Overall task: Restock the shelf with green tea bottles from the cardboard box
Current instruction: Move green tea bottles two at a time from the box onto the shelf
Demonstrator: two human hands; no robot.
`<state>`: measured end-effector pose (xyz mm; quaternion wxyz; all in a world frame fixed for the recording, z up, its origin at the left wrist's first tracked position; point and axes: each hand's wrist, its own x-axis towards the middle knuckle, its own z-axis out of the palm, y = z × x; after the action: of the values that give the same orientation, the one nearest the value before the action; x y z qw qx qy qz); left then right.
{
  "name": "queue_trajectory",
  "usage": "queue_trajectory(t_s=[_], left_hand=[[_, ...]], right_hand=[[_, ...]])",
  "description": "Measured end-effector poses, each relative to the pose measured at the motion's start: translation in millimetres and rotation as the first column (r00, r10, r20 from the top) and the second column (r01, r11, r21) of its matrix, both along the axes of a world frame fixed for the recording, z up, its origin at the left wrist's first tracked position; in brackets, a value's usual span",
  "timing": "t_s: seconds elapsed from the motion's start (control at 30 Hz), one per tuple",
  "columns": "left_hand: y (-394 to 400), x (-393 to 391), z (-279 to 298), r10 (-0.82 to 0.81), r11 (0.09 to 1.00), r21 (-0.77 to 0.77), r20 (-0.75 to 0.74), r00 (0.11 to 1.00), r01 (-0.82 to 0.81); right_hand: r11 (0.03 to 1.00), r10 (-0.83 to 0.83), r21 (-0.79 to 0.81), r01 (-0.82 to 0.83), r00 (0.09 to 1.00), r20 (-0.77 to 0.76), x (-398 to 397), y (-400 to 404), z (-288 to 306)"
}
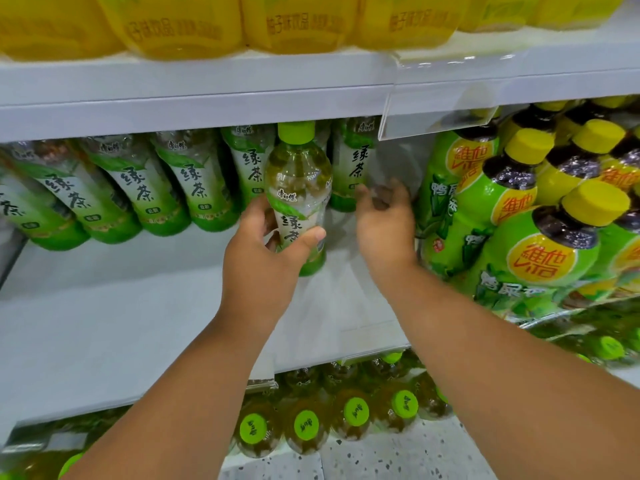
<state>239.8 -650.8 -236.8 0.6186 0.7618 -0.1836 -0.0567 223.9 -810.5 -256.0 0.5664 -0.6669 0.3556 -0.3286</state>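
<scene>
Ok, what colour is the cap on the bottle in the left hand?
Lime green cap, head view.

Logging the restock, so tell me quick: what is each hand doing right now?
Left hand: grips a green tea bottle, upright on the shelf.
Right hand: open, holding nothing.

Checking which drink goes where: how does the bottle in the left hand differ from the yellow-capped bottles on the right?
The held bottle has a green cap and pale tea; the yellow-capped bottles hold dark tea. The left hand grips it alone, while they stand packed together. Both have green labels.
</scene>
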Motion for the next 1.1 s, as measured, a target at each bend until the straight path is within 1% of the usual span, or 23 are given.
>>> queue_trajectory(t_s=[0.03,0.07,0.13,0.2,0.23,0.33,0.4,0.5,0.6,0.7,0.77,0.97,1.1], left_hand=[[-2.8,1.4,0.7,-0.022,1.0,-0.008,-0.017,1.0,0.022],[-5.0,3.0,2.2,-0.045,0.999,-0.018,-0.035,0.998,0.044],[-6.1,7.8,4.6,-0.092,0.995,-0.043,-0.06,0.994,0.09],[-3.0,11.8,4.5,-0.11,0.993,-0.053,-0.073,0.991,0.106],[-0.2,13.6,3.6,-0.092,0.995,-0.056,-0.075,0.993,0.088],[8.6,14.4,0.9,0.016,0.996,-0.087,-0.13,0.991,-0.027],[13.9,13.4,-1.2,0.064,0.994,-0.074,-0.158,0.985,-0.077],[18.4,9.2,-3.7,0.068,0.997,-0.031,-0.169,0.983,-0.075],[19.5,5.2,-8.3,0.077,0.997,0.023,-0.165,0.983,-0.074],[18.7,2.3,-9.9,0.093,0.995,0.046,-0.174,0.98,-0.086],[16.5,1.3,-9.1,0.098,0.995,0.046,-0.178,0.979,-0.091],[9.0,-1.3,-4.1,0.094,0.996,0.024,-0.18,0.979,-0.091],[9.0,-3.7,-3.8,0.081,0.997,0.03,-0.183,0.98,-0.076]], right_hand=[[1.0,0.011,0.006,-0.011,1.0,0.003,-18.4,14.2,-4.5],[0.997,0.071,-0.008,-0.071,0.997,0.003,-36.8,28.8,-9.1],[0.966,0.256,-0.039,-0.256,0.967,-0.006,-63.0,51.5,-12.0],[0.914,0.388,-0.117,-0.389,0.921,-0.039,-65.7,58.9,-10.8],[0.896,0.413,-0.154,-0.417,0.909,-0.059,-60.2,60.1,-5.9],[0.908,0.36,-0.206,-0.366,0.93,-0.068,-38.7,63.0,7.5],[0.91,0.308,-0.261,-0.322,0.947,-0.093,-28.5,61.5,8.6],[0.892,0.249,-0.344,-0.292,0.955,-0.164,-24.3,54.2,5.2],[0.899,0.159,-0.382,-0.215,0.972,-0.173,-26.1,41.3,1.3],[0.914,0.093,-0.376,-0.15,0.982,-0.166,-26.5,22.0,-1.3],[0.921,0.079,-0.365,-0.138,0.982,-0.171,-24.7,9.6,-3.2],[0.927,0.125,-0.329,-0.181,0.975,-0.185,-21.1,-3.9,-3.8],[0.956,0.182,-0.207,-0.209,0.973,-0.141,-24.2,-14.3,-7.1]])
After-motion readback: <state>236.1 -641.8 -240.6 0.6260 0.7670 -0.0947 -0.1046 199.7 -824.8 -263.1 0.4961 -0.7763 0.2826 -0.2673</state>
